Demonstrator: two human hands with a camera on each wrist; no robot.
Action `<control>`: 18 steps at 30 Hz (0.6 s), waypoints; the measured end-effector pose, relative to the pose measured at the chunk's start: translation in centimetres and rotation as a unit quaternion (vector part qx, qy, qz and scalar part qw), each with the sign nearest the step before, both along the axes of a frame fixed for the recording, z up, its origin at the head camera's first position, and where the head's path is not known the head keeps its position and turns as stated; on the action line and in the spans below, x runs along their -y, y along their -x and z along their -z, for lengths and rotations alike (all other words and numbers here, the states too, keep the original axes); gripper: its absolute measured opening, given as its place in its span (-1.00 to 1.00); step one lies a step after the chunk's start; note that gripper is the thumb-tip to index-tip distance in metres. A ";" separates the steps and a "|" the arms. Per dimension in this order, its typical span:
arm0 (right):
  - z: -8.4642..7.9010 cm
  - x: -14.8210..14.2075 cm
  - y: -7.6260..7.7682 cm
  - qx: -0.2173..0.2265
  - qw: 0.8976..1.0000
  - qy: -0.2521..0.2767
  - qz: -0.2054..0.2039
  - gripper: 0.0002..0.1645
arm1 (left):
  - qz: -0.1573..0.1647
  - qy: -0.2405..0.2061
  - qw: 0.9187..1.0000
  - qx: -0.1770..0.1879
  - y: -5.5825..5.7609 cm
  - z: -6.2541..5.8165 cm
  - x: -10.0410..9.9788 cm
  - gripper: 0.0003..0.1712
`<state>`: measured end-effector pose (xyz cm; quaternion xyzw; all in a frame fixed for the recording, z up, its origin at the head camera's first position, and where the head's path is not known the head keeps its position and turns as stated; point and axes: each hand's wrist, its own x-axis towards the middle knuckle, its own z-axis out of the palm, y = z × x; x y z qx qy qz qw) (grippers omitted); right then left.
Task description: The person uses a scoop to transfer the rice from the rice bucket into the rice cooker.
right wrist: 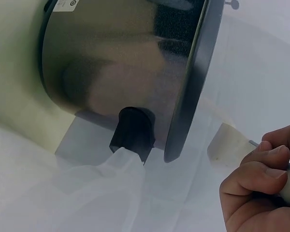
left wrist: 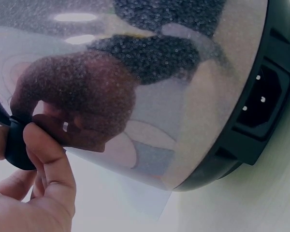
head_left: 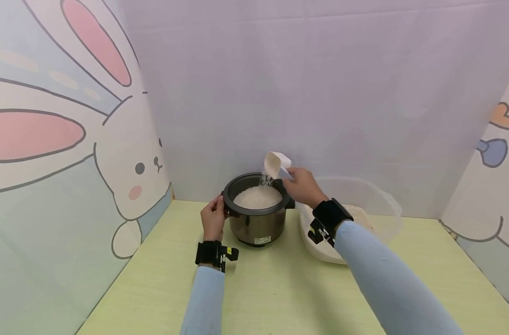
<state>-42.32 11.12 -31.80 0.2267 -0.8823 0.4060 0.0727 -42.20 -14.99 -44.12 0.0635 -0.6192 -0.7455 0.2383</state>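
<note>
A dark metallic rice cooker stands lidless on the table, with white rice inside its pot. My left hand pinches the cooker's black side handle between thumb and fingers. Above the pot's far right rim, my right hand grips the handle of a white measuring scoop. The scoop is tilted, and grains of rice fall from its mouth into the pot. In the right wrist view, fingers curl round the scoop's handle, with part of the scoop showing beyond them.
Right of the cooker sits a translucent plastic bin holding more rice, partly behind my right forearm; its edge is close to the cooker's right handle. A power socket shows on the cooker's lower side. A lilac cloth wall rises behind.
</note>
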 end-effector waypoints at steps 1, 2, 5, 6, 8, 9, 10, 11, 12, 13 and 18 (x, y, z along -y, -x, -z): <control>0.0 0.1 0.0 0.002 1.000 0.001 -0.001 -0.60 | 0.000 0.000 1.000 0.000 0.0 0.0 0.0 -0.65; 0.0 0.2 -0.1 0.002 1.000 0.000 -0.002 -0.60 | 0.001 -0.001 1.000 0.000 0.0 0.0 0.0 -0.65; -0.1 0.6 -0.3 -0.004 1.000 -0.006 -0.007 -0.60 | 0.005 -0.005 1.000 0.000 0.0 -0.1 -0.1 -0.66; -0.1 0.7 -0.3 -0.008 1.000 -0.009 -0.008 -0.60 | 0.006 -0.006 1.000 0.000 0.0 -0.1 -0.1 -0.66; -0.1 1.0 -0.4 -0.015 1.000 -0.016 -0.008 -0.60 | 0.006 -0.009 1.000 0.001 0.0 -0.2 -0.1 -0.67; -0.1 1.1 -0.4 -0.019 1.000 -0.019 -0.010 -0.60 | 0.006 -0.010 1.000 0.001 -0.1 -0.2 -0.1 -0.67; -0.2 1.3 -0.4 -0.024 0.999 -0.021 -0.009 -0.60 | 0.005 -0.010 1.000 0.002 -0.1 -0.2 -0.1 -0.68; -0.2 1.4 -0.4 -0.029 0.999 -0.023 -0.007 -0.61 | 0.005 -0.010 1.000 0.001 -0.1 -0.2 -0.1 -0.68; -0.2 1.6 -0.4 -0.033 0.999 -0.025 -0.006 -0.62 | 0.005 -0.011 1.000 0.001 -0.1 -0.2 -0.1 -0.69; -0.2 1.7 -0.4 -0.037 0.999 -0.030 -0.005 -0.62 | 0.005 -0.011 1.000 0.002 -0.1 -0.2 -0.1 -0.69; -0.2 2.2 -0.4 -0.060 0.997 -0.040 -0.011 -0.64 | 0.010 -0.007 1.000 0.004 -0.1 -0.3 0.1 -0.66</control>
